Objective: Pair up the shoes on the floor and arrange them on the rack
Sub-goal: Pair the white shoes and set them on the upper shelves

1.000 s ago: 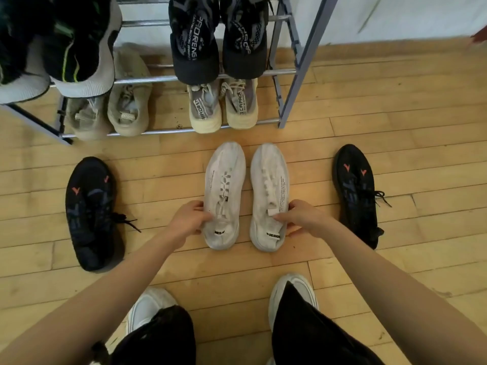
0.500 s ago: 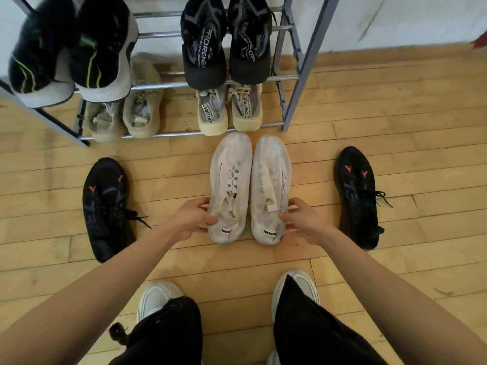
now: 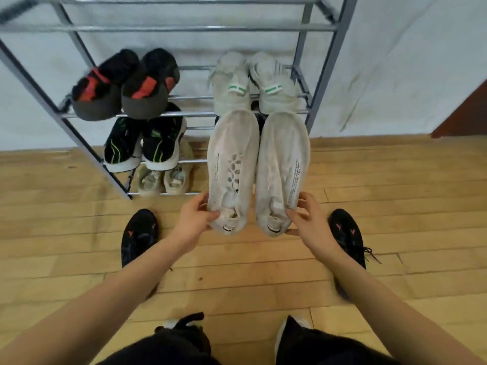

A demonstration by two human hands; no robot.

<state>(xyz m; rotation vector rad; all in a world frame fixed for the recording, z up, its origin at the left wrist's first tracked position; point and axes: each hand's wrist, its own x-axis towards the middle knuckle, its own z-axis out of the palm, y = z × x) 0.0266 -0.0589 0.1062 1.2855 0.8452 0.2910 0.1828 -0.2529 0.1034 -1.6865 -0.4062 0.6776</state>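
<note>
While each hand, left hand (image 3: 193, 222) and right hand (image 3: 309, 222), pinched a white shoe (image 3: 232, 167) heel, level, toes-first placement on the rack (image 3: 184, 29) looked wisest.

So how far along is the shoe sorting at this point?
Done: several pairs sit on the rack. In hand: the left hand and right hand each hold one white shoe, raised toward it. Left: two black shoes lie apart on the floor.

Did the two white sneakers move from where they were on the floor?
Yes. The white mesh sneakers, one in each hand, are lifted off the wooden floor, toes toward the grey metal shoe rack; the black floor shoes stay put.
</note>
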